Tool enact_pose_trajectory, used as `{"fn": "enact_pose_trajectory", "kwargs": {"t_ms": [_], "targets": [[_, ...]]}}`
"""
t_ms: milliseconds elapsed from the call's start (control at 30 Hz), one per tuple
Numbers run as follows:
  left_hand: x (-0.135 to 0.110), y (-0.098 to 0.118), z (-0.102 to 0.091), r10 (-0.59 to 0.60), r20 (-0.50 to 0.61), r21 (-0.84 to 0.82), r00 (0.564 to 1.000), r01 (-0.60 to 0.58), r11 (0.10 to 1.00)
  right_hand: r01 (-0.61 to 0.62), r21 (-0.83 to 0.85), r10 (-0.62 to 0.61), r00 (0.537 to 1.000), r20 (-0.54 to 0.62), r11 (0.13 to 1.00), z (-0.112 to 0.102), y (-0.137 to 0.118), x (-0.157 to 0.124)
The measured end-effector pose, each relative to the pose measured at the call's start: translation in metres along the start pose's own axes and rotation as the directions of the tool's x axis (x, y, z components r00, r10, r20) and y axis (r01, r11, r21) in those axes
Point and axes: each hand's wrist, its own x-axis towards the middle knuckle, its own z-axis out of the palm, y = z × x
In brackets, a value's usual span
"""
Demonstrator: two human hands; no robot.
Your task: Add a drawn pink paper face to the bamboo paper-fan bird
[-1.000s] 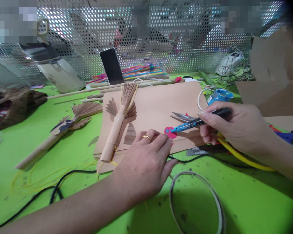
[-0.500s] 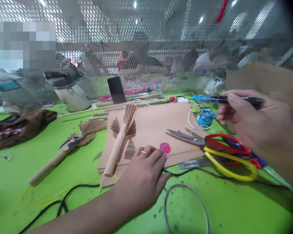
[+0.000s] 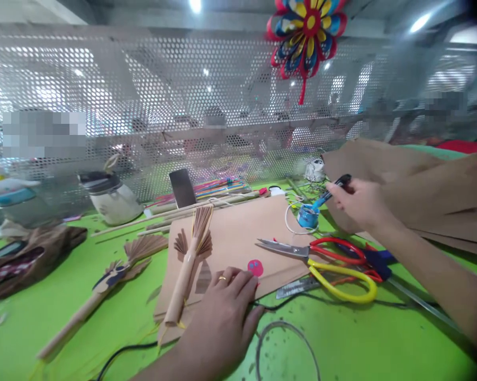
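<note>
My left hand [image 3: 227,312] lies flat on brown paper [image 3: 234,230], fingers stretched out, fingertips beside a small pink disc [image 3: 255,268] with blue marks. In my right hand [image 3: 363,205] is a black pen [image 3: 324,198] with a blue-coated end. That end points down into the mouth of a small blue paint pot [image 3: 308,218]; how deep it goes I cannot tell. A rolled-paper figure with pleated fans [image 3: 181,286] rests on the paper, left of my left hand. Scissors [image 3: 306,251] with one red and one yellow handle lie between my hands.
Another rolled-paper figure [image 3: 85,312] lies at the left on the green table [image 3: 119,280]. Behind stand a phone [image 3: 182,188] and a pale jar [image 3: 113,201], with thin sticks nearby. Large brown paper sheets [image 3: 405,185] lie at the right. A black cord [image 3: 286,302] crosses the front.
My right hand has lowered the pen from above the paint pot, and its blue end is now at the pot's mouth. My left hand stays on the paper. The view has tilted upward.
</note>
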Motion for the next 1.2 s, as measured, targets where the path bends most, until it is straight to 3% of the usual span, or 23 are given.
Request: {"fn": "enact_pose_trajectory", "kwargs": {"t_ms": [233,467,800,967,1200], "targets": [[-0.001,0.000,0.000,0.005,-0.004,0.005,1.000,-0.005,1.000,-0.007,-0.120,0.011,1.000,0.029,0.993,0.021,0.014,-0.003],[0.001,0.000,-0.001,-0.004,0.009,-0.028,1.000,0.004,1.000,-0.024,-0.079,0.020,0.998,-0.061,0.997,0.014,0.022,0.005],[0.001,-0.003,0.003,0.012,0.038,-0.001,0.999,-0.012,1.000,-0.135,-0.032,0.137,0.989,0.051,0.990,0.036,0.040,-0.001],[0.000,-0.002,0.003,0.005,0.045,-0.004,0.999,-0.005,1.000,-0.178,0.087,0.179,0.984,-0.008,0.980,0.027,0.039,0.006],[-0.002,-0.003,0.004,0.006,0.023,-0.016,1.000,-0.005,1.000,-0.149,0.304,0.190,0.976,-0.109,0.941,0.008,0.008,0.007]]}}
